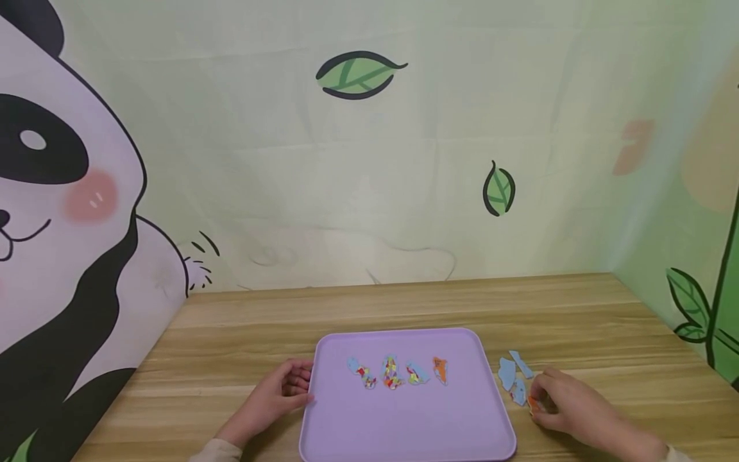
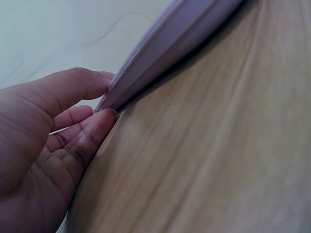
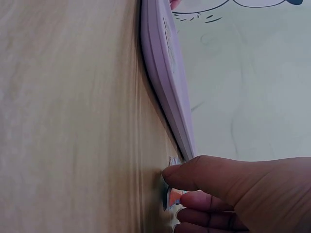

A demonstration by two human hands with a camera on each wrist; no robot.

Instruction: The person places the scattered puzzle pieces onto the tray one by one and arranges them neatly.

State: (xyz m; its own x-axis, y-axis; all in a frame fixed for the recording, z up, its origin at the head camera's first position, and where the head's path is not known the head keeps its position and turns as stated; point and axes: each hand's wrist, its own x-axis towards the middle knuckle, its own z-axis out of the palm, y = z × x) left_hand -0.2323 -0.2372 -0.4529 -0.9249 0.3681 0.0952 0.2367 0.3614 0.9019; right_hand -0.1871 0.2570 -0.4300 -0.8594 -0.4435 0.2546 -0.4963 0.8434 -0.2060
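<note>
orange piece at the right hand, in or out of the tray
Out: in the head view, the right hand pinches the orange piece to the right of the tray, over the wooden table.

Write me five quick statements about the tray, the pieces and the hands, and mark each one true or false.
1. The left hand touches the edge of the purple tray. True.
2. The tray is bare. False: four pieces lie on it in a row.
3. The right hand pinches an orange piece. True.
4. Nothing lies to the right of the tray. False: blue pieces lie there.
5. The tray's rightmost piece is mostly orange. True.
</note>
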